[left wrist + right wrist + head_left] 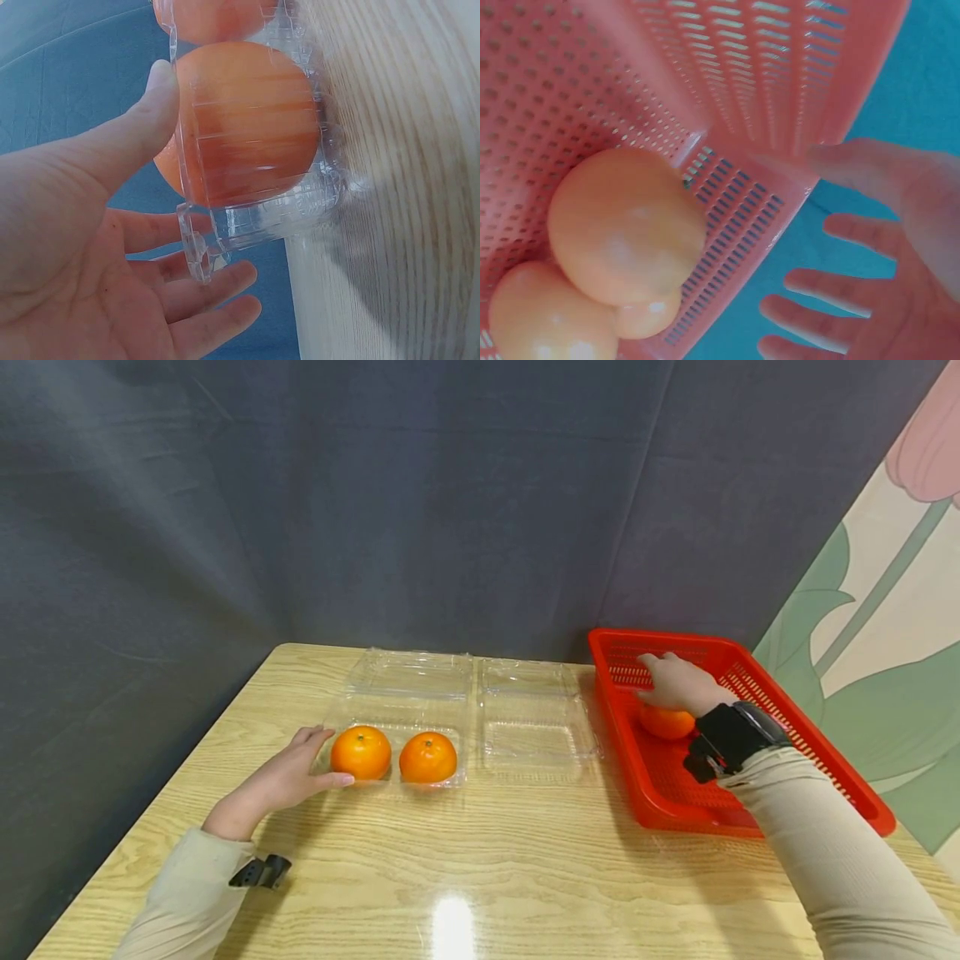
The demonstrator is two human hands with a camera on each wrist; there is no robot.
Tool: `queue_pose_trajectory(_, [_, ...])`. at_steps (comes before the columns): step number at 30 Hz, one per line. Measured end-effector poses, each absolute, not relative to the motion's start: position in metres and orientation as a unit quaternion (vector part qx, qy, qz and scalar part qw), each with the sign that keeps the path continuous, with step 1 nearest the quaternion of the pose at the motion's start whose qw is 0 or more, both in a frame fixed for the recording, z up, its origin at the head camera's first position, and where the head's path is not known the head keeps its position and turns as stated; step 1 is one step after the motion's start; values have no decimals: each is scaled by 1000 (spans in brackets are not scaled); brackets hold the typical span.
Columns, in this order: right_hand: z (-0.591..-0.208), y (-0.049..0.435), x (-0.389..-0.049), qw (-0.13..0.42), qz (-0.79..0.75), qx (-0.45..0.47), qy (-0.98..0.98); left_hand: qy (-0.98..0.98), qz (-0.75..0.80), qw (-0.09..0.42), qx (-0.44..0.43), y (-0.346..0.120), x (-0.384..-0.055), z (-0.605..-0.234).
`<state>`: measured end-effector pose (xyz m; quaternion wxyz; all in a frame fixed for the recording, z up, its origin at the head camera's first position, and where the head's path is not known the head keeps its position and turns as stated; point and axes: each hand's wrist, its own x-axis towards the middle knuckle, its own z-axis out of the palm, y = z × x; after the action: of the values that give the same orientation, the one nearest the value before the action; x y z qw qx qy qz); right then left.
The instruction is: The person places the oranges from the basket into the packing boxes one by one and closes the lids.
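Two oranges (361,752) (428,757) sit side by side in the left clear plastic clamshell box (408,681), its lid folded back. My left hand (288,772) is at this box's near left corner; in the left wrist view the thumb lies along the rim and the fingers (217,311) extend by the corner, fairly straight. Over the red basket (637,777) my right hand (681,685) reaches down with fingers spread. Beneath it is an orange (666,723). Three oranges (626,225) show in the right wrist view, apart from the hand.
A second clear clamshell box (536,739), lid back, stands between the left box and the basket. A dark curtain (450,510) hangs behind the wooden table (487,877). A panel with painted flowers (892,635) is at the right.
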<state>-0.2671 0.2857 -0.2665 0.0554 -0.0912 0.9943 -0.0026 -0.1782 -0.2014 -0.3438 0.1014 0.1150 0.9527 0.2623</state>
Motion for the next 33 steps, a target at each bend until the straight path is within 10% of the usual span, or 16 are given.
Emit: queue_pose_trajectory(33, [-303,305,-276,53,11,-124,991,952,265,96,117,-202,-178,-345])
